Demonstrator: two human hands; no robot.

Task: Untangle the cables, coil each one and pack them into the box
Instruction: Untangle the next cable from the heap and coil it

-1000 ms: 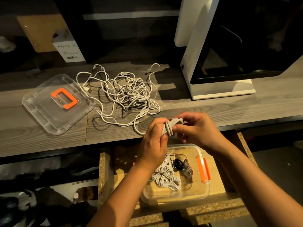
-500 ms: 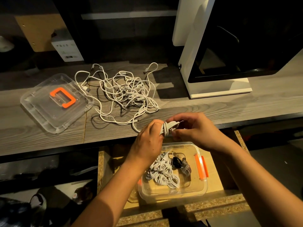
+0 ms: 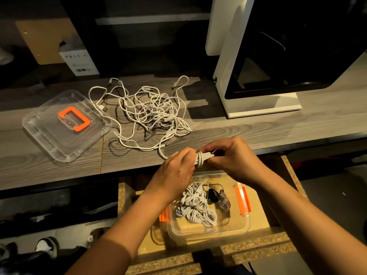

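Observation:
A tangle of white cables (image 3: 151, 112) lies on the wooden desk (image 3: 248, 132). My left hand (image 3: 174, 171) and my right hand (image 3: 228, 155) both grip a small coiled white cable (image 3: 201, 158) at the desk's front edge, a strand wound around its middle. Straight below the hands, a clear plastic box (image 3: 238, 229) with orange clips sits in an open drawer. It holds several coiled white cables (image 3: 195, 207) and a dark one (image 3: 213, 195). The box's clear lid (image 3: 49, 139) with an orange handle lies on the desk at the left.
A white device with a dark screen (image 3: 278, 76) stands on the desk at the right. The drawer's chipboard front (image 3: 258, 249) runs below the box. A white carton (image 3: 79, 60) sits on a back shelf. Shoes (image 3: 45, 247) lie on the floor lower left.
Both hands have kept hold of the coil and worked the wrap tighter around its middle. The view has shifted slightly; the tangle and lid have not moved.

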